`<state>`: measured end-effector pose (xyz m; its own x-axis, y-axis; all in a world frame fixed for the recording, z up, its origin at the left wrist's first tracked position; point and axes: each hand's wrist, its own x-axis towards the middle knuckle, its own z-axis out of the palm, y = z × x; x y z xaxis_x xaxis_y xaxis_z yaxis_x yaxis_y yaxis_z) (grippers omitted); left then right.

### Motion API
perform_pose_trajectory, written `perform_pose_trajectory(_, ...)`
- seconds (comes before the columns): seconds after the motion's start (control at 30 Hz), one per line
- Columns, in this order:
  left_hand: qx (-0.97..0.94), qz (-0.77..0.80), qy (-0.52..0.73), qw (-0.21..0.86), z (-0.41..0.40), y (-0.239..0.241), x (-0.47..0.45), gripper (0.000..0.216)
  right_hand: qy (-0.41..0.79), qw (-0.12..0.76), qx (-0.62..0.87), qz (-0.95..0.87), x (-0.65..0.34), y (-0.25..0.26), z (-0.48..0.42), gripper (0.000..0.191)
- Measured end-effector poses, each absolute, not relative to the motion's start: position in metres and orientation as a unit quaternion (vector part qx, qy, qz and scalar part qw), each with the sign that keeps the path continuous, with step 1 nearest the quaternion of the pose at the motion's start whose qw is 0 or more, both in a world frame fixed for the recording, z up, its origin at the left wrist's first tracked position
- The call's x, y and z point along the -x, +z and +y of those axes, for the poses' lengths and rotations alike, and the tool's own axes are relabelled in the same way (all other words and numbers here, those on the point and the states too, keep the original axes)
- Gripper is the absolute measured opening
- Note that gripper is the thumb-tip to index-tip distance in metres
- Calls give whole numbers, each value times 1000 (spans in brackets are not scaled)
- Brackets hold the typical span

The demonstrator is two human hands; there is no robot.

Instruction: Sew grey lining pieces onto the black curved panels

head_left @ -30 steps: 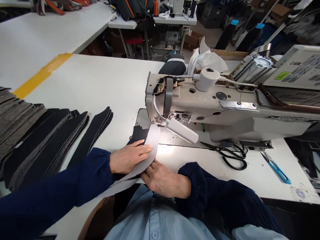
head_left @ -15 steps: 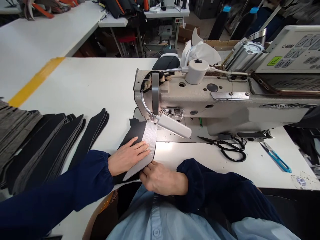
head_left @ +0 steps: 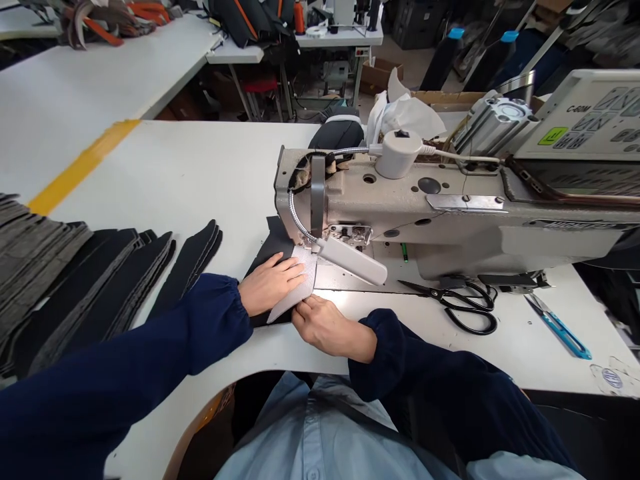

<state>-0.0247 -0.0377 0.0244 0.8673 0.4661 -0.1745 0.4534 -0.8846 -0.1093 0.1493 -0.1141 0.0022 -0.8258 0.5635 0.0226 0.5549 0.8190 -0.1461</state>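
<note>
A light grey fabric strip (head_left: pixel 295 298) lies over a black fabric piece (head_left: pixel 273 239), their far ends under the needle area of a sewing machine (head_left: pixel 415 200). My left hand (head_left: pixel 274 283) rests flat on both layers, fingers stretched out. At the near right edge, my right hand (head_left: pixel 323 325) pinches the fabric between thumb and curled fingers. A white lamp (head_left: pixel 353 261) on a bendy neck hides part of the stitching spot; the needle itself cannot be made out.
Black scissors (head_left: pixel 465 303) and blue thread snips (head_left: pixel 560 327) lie on the table right of my hands. Stacks of black pieces (head_left: pixel 115 287) and grey pieces (head_left: pixel 30 247) lie at the left. A green pencil-like stick (head_left: pixel 404 252) sits under the machine arm.
Both hands have moved forward with the fabric, away from my body. More of the black piece now shows beyond the needle area. The view has shifted slightly.
</note>
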Motion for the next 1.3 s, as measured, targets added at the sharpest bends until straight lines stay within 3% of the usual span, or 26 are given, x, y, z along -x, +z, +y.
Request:
perform_pose_trajectory(0.4,970,-232,71,9,-5,26,17,27,59,126,363,-921,-156,-31,-86,28)
perform_pose_trajectory(0.57,975,-181,119,-45,-18,29,24,50,69,131,342,-928,-150,-25,-93,21)
perform_pose_trajectory(0.8,968,-219,123,-7,-28,21,26,66,39,103,322,-940,-144,-18,-99,24)
perform_pose_trajectory(1.03,959,-262,102,44,-22,25,6,31,6,89,334,-938,-144,-22,-93,26)
perform_pose_trajectory(1.3,970,-227,76,40,-16,21,2,20,30,78,346,-934,-143,-21,-93,26)
